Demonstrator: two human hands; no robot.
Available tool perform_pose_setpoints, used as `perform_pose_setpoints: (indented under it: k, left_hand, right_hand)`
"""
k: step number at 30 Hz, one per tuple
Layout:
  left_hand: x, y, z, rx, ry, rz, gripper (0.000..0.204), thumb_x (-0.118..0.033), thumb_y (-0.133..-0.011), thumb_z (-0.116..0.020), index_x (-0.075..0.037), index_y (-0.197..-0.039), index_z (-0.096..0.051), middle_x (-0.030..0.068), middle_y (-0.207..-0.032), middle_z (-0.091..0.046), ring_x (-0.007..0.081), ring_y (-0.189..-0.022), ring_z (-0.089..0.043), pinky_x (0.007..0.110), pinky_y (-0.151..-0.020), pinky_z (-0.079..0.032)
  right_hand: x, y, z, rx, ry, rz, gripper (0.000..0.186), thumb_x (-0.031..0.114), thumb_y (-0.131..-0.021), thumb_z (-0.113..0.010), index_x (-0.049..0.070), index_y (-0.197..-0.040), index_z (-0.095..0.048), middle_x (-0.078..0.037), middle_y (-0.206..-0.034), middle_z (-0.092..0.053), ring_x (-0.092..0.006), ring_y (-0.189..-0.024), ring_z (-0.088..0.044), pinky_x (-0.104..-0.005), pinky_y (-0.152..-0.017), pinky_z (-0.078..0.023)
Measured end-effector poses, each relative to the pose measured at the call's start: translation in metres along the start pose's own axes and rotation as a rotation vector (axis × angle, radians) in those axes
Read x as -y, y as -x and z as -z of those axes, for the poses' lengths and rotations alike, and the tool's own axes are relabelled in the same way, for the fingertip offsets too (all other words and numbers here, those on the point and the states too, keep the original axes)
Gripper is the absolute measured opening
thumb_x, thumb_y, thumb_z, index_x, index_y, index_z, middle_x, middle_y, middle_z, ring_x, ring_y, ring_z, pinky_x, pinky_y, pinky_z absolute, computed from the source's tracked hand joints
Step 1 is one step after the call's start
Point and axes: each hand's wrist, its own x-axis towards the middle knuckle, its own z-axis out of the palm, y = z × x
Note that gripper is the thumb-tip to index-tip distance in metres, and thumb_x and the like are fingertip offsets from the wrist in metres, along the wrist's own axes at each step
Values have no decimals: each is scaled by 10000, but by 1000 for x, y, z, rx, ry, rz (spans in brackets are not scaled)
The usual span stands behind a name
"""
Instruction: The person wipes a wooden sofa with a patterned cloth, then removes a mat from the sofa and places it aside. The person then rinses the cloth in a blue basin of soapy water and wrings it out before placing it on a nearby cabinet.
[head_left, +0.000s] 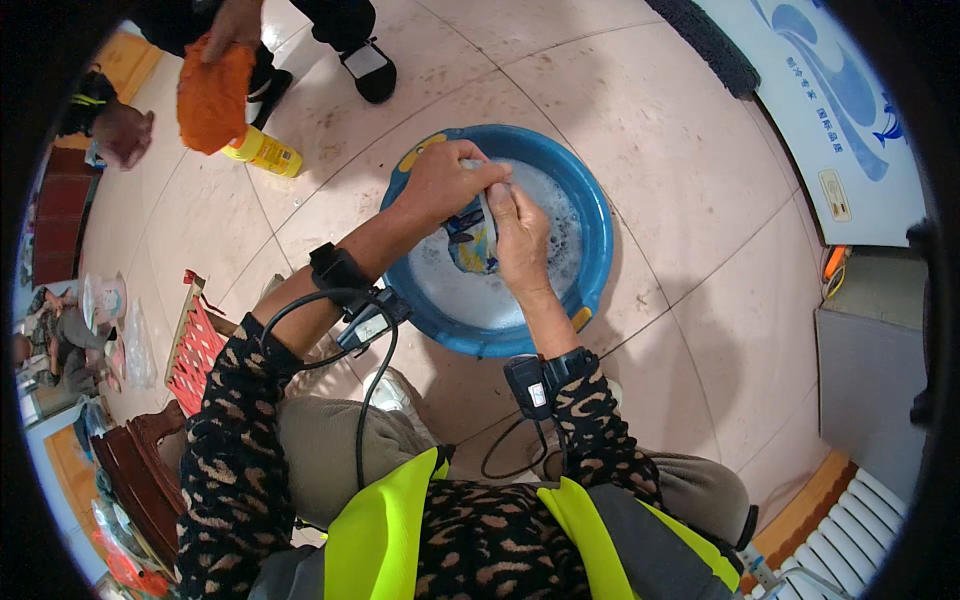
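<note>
A round blue plastic basin (598, 215) on the floor in front of me holds sudsy water (440, 285). Over it, both my hands close on a wet patterned cloth (466, 250), whitish at the top with yellow and dark blue below. My left hand (442, 182) grips it from the far left, its fingers bent over the top. Close against it, my right hand (522, 235) pinches the same cloth from the right. The cloth's lower part hangs down to the foam. Part of it is hidden between my fingers.
At the upper left another person's hand (235, 22) holds an orange cloth (212, 100). A yellow bottle (268, 153) is on the floor beside it. A low seat with red webbing (195, 355) stands at my left. A white appliance (840, 110) and grey box (868, 385) stand right.
</note>
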Motion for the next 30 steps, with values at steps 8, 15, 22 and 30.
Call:
perform_pose_setpoints:
  k: [8, 15, 22, 30]
  left_hand:
    - [-1, -3, 0, -233, 428, 218, 233, -195, -736, -711, 18, -827, -679, 82, -754, -660, 128, -661, -607, 276, -606, -497]
    - [-18, 8, -5, -139, 687, 58, 118, -68, -775, -630, 6, -866, -619, 106, -865, -661, 165, -848, -663, 282, -728, -532]
    - [-44, 18, 9, 61, 477, -190, 169, 29, -790, -474, 0, -917, -581, 103, -982, -631, 221, -1036, -650, 322, -875, -527]
    - [-44, 36, 4, 182, 362, -315, 231, 18, -786, -463, 24, -981, -588, 91, -970, -634, 179, -902, -662, 318, -802, -536]
  right_hand:
    - [-25, 5, -8, -148, -385, 234, 684, 562, -931, -504, 1, -1322, -476, -139, -1251, -522, -210, -1190, -477, -337, -1033, -360]
    - [-23, 7, -30, -287, -750, -7, 373, 392, -977, -468, 48, -1102, -541, -75, -1047, -563, -159, -1016, -558, -321, -915, -455]
    - [-25, 1, -12, 69, -1103, -210, 306, 318, -959, -484, 75, -1126, -567, -76, -1059, -631, -177, -952, -639, -334, -820, -531]
    - [-51, -3, 0, 465, -1294, -446, 459, 448, -934, -507, 95, -1228, -520, -109, -1113, -620, -251, -977, -645, -425, -817, -557]
